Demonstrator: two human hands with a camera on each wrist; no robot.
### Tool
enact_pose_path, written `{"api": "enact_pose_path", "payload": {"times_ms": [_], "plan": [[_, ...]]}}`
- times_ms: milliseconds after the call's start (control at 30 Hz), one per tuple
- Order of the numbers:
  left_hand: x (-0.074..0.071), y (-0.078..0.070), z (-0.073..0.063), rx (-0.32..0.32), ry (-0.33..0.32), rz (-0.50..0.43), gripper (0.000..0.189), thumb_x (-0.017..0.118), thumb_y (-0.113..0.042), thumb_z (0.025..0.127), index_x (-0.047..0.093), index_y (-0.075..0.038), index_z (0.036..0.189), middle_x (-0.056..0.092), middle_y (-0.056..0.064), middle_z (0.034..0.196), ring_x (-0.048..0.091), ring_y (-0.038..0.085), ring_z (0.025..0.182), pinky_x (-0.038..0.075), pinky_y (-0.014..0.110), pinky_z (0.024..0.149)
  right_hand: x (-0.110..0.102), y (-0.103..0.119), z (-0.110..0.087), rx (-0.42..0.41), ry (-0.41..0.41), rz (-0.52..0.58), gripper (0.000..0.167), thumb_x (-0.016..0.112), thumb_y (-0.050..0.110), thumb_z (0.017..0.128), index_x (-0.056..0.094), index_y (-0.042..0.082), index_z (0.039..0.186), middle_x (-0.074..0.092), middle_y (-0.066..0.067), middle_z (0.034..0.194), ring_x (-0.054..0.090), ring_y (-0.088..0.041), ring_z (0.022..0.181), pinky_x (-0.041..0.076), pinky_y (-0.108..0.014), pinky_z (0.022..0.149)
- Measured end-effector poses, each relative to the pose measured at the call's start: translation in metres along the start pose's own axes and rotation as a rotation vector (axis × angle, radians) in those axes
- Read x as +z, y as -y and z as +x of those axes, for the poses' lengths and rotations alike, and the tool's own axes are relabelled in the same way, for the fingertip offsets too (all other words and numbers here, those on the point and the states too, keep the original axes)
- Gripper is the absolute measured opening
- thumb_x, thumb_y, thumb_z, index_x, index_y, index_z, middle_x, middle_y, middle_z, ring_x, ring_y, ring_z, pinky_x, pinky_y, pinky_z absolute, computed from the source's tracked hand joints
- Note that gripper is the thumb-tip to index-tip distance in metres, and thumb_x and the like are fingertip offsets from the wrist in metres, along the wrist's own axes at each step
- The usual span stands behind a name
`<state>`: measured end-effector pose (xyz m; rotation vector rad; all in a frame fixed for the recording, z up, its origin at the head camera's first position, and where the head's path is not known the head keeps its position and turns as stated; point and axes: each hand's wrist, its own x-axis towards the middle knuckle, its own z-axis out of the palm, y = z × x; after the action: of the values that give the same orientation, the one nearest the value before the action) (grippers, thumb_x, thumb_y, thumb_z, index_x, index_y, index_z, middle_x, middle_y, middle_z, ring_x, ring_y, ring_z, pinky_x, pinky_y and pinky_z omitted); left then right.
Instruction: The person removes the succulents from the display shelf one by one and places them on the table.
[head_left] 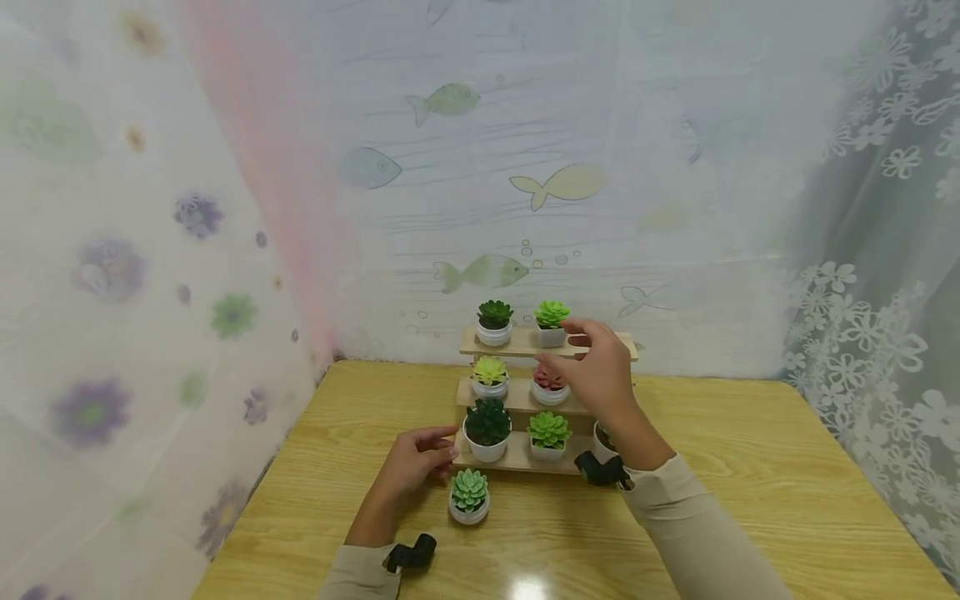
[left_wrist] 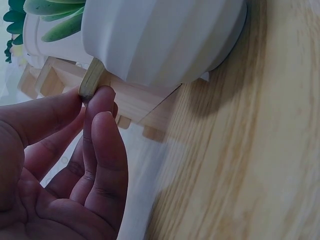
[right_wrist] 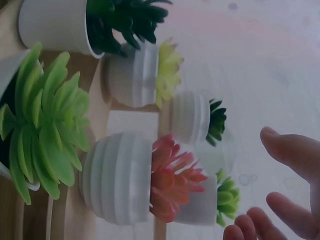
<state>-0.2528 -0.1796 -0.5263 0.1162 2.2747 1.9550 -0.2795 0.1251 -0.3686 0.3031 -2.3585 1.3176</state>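
Note:
A three-tier wooden stand (head_left: 519, 454) holds small potted succulents. My left hand (head_left: 414, 460) pinches the left end of its lowest board (left_wrist: 93, 80) between thumb and fingers. Beside that hand, a pale green succulent (head_left: 469, 493) in a ribbed white pot (left_wrist: 165, 40) stands on the table. My right hand (head_left: 600, 375), thumb and fingers spread, is raised at the right of the upper tiers. It holds nothing. Nearest to it are a bright green succulent (head_left: 552, 314) on the top tier and a red succulent (right_wrist: 172, 182) on the middle tier, partly covered by the thumb in the head view.
Dark green (head_left: 495, 315) and yellow-green (head_left: 490, 371) succulents fill the left of the upper tiers. The bottom tier bears a large dark green one (head_left: 487, 422), a light green one (head_left: 549, 429) and a white pot (head_left: 602, 442) half hidden by my right wrist. Patterned curtains (head_left: 465, 183) hang behind the table.

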Motion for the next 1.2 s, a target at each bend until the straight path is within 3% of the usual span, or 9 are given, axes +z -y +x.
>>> {"api": "enact_pose_path", "payload": {"times_ms": [200, 533, 1000, 1200], "plan": [[0.000, 0.000, 0.001, 0.008, -0.002, 0.004, 0.042, 0.074, -0.008, 0.096, 0.066, -0.001, 0.137, 0.074, 0.017, 0.105, 0.072, 0.017, 0.076, 0.062, 0.033, 0.067, 0.004, -0.005, 0.015, 0.061, -0.031, -0.048, 0.070, 0.090, 0.033, 0.082, 0.060, 0.009, 0.141, 0.051, -0.017, 0.142, 0.057, -0.036, 0.124, 0.058, -0.050, 0.091], [0.000, 0.001, 0.001, 0.009, 0.014, -0.002, 0.044, 0.074, -0.007, 0.096, 0.065, -0.001, 0.138, 0.075, 0.016, 0.105, 0.073, 0.018, 0.077, 0.063, 0.034, 0.067, 0.012, -0.017, 0.034, 0.183, 0.002, -0.024, 0.092, 0.088, 0.042, 0.082, 0.042, 0.010, 0.155, 0.043, -0.019, 0.149, 0.050, -0.037, 0.134, 0.051, -0.055, 0.103], [0.000, -0.001, -0.001, 0.000, 0.012, -0.006, 0.044, 0.074, -0.008, 0.096, 0.065, -0.001, 0.139, 0.074, 0.015, 0.103, 0.073, 0.018, 0.078, 0.063, 0.034, 0.067, 0.014, -0.020, 0.051, 0.268, 0.147, -0.018, 0.104, 0.086, 0.046, 0.083, 0.030, 0.008, 0.162, 0.044, -0.019, 0.157, 0.050, -0.039, 0.138, 0.050, -0.057, 0.106], [-0.001, -0.001, -0.001, 0.000, 0.016, -0.005, 0.044, 0.074, -0.008, 0.096, 0.065, -0.001, 0.139, 0.074, 0.015, 0.103, 0.073, 0.018, 0.078, 0.063, 0.033, 0.068, 0.018, -0.023, 0.056, 0.296, 0.164, -0.044, 0.103, 0.086, 0.046, 0.084, 0.030, 0.007, 0.162, 0.043, -0.020, 0.158, 0.053, -0.039, 0.134, 0.050, -0.057, 0.106]]}}
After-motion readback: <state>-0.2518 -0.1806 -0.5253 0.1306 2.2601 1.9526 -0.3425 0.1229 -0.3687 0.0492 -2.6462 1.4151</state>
